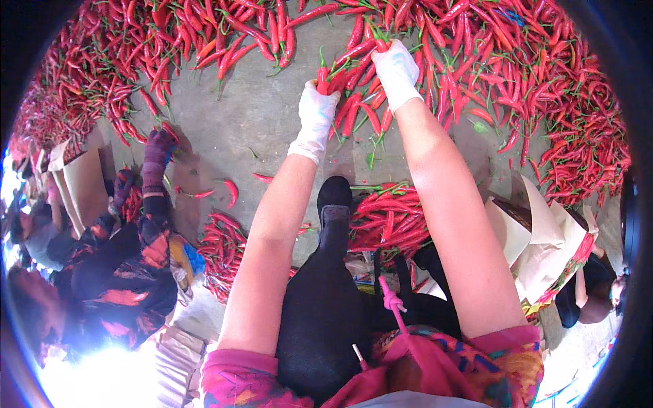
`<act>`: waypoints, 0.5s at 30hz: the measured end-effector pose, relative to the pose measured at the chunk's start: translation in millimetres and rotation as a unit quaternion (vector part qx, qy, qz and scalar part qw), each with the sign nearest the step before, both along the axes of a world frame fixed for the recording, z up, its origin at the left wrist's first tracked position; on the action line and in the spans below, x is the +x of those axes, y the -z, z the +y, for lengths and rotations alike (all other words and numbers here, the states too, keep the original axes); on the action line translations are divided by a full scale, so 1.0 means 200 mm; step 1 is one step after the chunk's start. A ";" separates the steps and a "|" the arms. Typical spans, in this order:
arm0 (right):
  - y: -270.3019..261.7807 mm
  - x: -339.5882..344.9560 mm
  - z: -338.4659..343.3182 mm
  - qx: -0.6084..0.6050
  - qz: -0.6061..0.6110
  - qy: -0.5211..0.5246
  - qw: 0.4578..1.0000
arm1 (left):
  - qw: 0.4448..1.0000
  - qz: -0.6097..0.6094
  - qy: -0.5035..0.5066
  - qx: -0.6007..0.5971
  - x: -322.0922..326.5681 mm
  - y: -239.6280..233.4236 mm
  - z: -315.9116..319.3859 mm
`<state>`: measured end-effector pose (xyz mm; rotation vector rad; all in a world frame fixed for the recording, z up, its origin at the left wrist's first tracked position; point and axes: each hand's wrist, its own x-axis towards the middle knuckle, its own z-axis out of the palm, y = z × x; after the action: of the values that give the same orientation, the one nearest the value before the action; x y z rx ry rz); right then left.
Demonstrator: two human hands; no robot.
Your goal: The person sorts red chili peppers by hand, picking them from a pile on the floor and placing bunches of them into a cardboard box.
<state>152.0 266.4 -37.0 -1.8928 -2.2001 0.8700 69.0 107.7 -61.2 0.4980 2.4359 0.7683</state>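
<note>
White gloves cover both hands. My left hand (317,118) grips a few red chilli peppers (323,77), their green stems pointing away from me. Farther forward and to the right, my right hand (397,72) is closed around another red chilli (381,46) near the edge of the heap. Between and just beyond the hands lie loose chilli peppers (351,115) on the concrete floor (224,122). A large heap of red chillies (474,66) curves around the far side. Below my right forearm sits a neat pile of chillies (390,219), stems mostly turned one way.
A co-worker's gloved hand (159,153) touches chillies at the left. Cardboard boxes or paper-lined cartons stand left (81,183) and right (548,245). My black shoe (334,196) rests between my arms. More chillies (222,250) are piled left of my left forearm. Another person (586,290) is at far right.
</note>
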 end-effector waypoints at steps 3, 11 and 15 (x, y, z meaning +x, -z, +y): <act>0.01 0.06 0.07 -0.191 0.276 0.088 0.938 | 0.911 -0.260 -0.142 0.289 -0.12 0.00 -0.09; -0.10 0.40 -0.12 -0.340 0.379 -0.042 0.859 | 0.959 0.220 0.179 -0.022 -0.09 0.01 0.04; -0.06 0.37 -0.52 0.022 -0.087 -0.230 0.969 | 0.981 0.100 0.165 -0.027 -0.04 -0.01 0.08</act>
<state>225.4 161.6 -24.1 -1.5088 -2.8024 0.7198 60.2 123.4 -59.1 0.9688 2.4546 0.5327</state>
